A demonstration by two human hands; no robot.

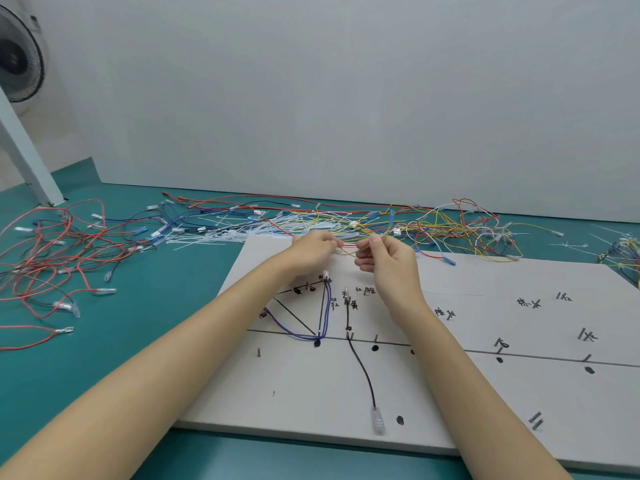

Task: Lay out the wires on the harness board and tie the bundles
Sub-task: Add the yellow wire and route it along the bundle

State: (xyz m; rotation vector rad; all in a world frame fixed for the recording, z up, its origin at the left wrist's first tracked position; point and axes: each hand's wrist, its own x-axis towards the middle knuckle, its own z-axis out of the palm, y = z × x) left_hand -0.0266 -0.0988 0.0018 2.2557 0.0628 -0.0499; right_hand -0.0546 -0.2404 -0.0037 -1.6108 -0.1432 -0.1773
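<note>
**Two hands sort out a yellow wire above the far edge of the harness board**

Nearest the camera lies the near edge of the harness board [311, 393], a pale slab on the teal table [156, 306]. A black wire [362, 367] runs across it, ending in a clear terminal [378, 420] close to that edge. Its upper part passes between upright pins, which presumably fix its route along the drawn lines and handwritten labels. Further left, a blue wire [304, 336] loops round another pin.

Both forearms reach over the board. The left hand [313, 249] has its fingers curled and seems to pinch thin red and yellow strands; the right hand [384, 254] pinches a yellow wire [349, 252] between thumb and fingertips. They hold it taut between them, probably to separate one wire from the tangle before laying it.

Beyond the board, the supply waits within reach: a mixed yellow-and-red tangle [460, 226], a heap of white cable ties [242, 230], and red wires [52, 258] spread out on the left. Most pins stand bare, so the layout looks barely begun.

A plain pale wall [346, 98] backs the table, with a fan [19, 60] at the upper left.
</note>
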